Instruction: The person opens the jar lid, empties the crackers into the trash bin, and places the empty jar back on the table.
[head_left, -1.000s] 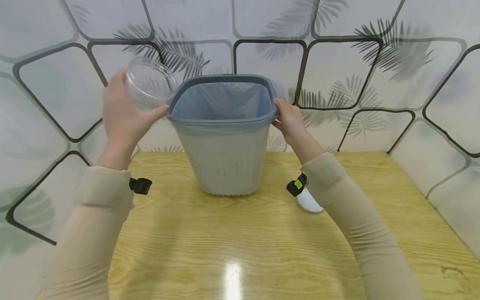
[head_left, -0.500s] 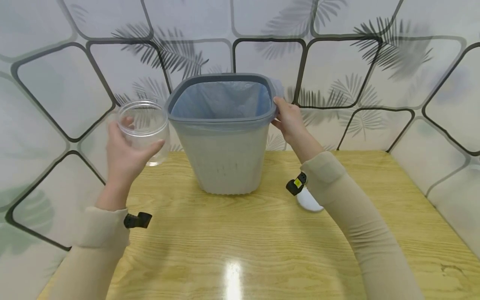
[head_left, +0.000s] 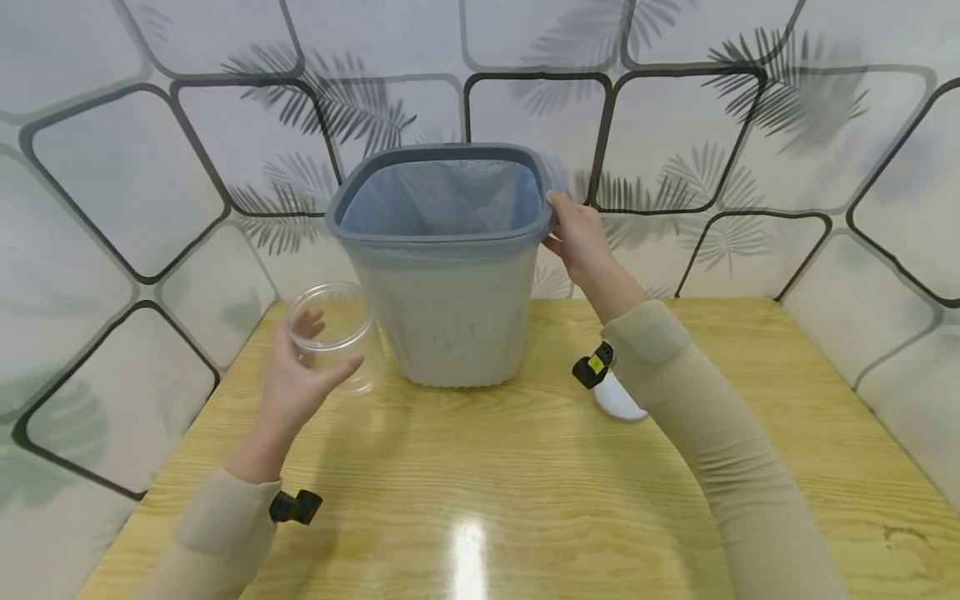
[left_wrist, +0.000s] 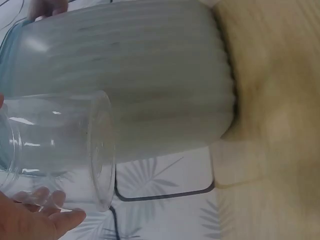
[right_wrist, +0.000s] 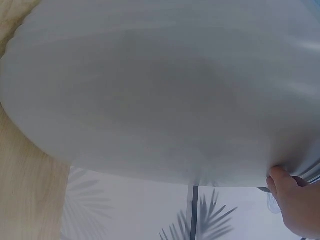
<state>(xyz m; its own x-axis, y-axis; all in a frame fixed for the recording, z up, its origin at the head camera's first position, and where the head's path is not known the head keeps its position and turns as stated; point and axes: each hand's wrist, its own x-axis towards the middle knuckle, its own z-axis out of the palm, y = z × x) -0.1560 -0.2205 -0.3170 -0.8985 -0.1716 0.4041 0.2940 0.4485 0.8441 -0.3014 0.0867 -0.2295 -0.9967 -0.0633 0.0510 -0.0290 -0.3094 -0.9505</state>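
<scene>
My left hand (head_left: pixel 294 385) grips a clear plastic jar (head_left: pixel 362 340) by its side, thumb in front and fingers behind. The jar stands upright, low over the table and just left of the trash bin (head_left: pixel 450 321). In the left wrist view the jar (left_wrist: pixel 60 132) looks see-through, with the bin's wall (left_wrist: pixel 165 75) behind it. A bluish liner covers the inside of the light grey bin, held under a darker grey rim (head_left: pixel 450 242). At the rim's right corner my right hand (head_left: pixel 583 242) pinches the edge and liner; its fingers (right_wrist: pixel 280 182) partly hide behind the bin.
A round white lid-like disc (head_left: pixel 619 402) lies on the wooden table (head_left: pixel 465 467), partly covered by my right sleeve (head_left: pixel 675 367). Patterned walls (head_left: pixel 540 100) enclose the table at the back and sides.
My left hand has left the bin's rim, coming down and toward me with the jar, which turned from tilted to upright. My right hand has stayed on the rim.
</scene>
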